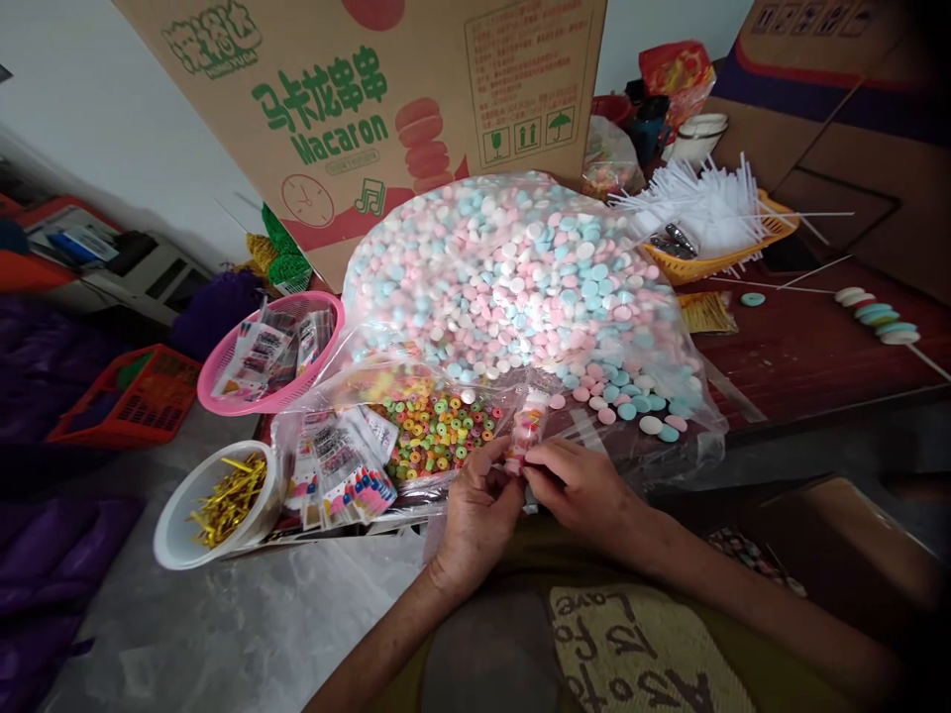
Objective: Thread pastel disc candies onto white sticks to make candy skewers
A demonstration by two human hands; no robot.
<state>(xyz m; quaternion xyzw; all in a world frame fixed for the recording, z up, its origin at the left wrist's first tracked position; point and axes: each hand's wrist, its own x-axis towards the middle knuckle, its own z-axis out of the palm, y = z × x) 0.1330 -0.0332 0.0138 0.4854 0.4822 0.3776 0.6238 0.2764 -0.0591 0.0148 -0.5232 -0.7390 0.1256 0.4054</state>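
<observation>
Both hands meet at the table's near edge around a small wrapped candy [529, 426], upright in a clear plastic sleeve with pink and coloured print. My left hand [479, 510] pinches its lower end, fingers curled. My right hand [576, 485] closes on the same end from the right, thumb and forefinger together; the exact grip there is partly hidden. Just behind lies a large clear bag of pink, white and blue candy discs [505, 267]. Left of the hands are coloured ring candies [438, 431] and a pile of printed plastic sleeves [342, 470].
A white tub of gold twist ties [167, 525] and a pink basket of sleeves [338, 327] stand left. At right are a yellow basket [713, 262] of white sticks and a candy skewer [877, 315]. A macaron carton [416, 59] rises behind; an open box [839, 555] sits low right.
</observation>
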